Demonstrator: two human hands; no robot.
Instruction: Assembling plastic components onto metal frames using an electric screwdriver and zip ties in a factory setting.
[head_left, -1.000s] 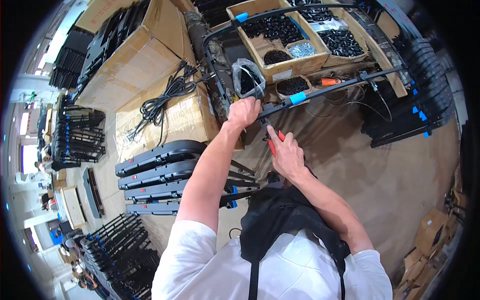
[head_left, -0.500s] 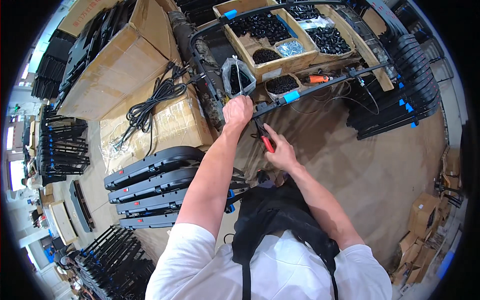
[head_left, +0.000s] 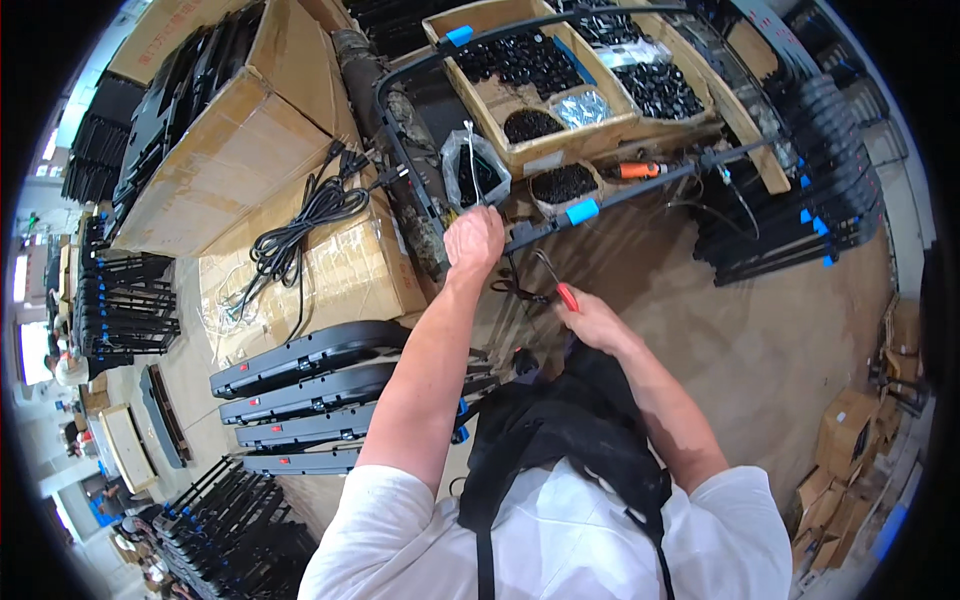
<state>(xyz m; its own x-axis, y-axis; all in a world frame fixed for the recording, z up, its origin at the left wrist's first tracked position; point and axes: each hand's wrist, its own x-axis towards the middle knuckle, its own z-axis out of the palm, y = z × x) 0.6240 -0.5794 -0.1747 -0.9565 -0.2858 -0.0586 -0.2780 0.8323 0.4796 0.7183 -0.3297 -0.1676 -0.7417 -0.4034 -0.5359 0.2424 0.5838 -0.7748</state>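
Note:
My left hand (head_left: pixel 475 242) is closed in a fist at the near left corner of a black tubular frame (head_left: pixel 530 233). A thin silver rod (head_left: pixel 473 160) sticks out of this fist, over a plastic-lined container (head_left: pixel 458 168) of dark parts. Just right of the frame's near bar, my right hand (head_left: pixel 595 322) grips a hand tool by its red handle (head_left: pixel 567 297). The tool's slim metal end (head_left: pixel 545 265) points up and left, apart from the frame. A black cord (head_left: pixel 515 291) hangs below the bar, between my hands.
Wooden trays (head_left: pixel 590 140) of black caps and silver screws lie inside the frame. An orange-handled tool (head_left: pixel 638 170) sits near a small box of black screws (head_left: pixel 563 185). At left are a carton with a coiled black cable (head_left: pixel 315 210) and several black panels (head_left: pixel 310 350).
My right hand has moved down and right with the red-handled tool, away from the frame's bar. My left hand stays at the corner, slightly lower in view.

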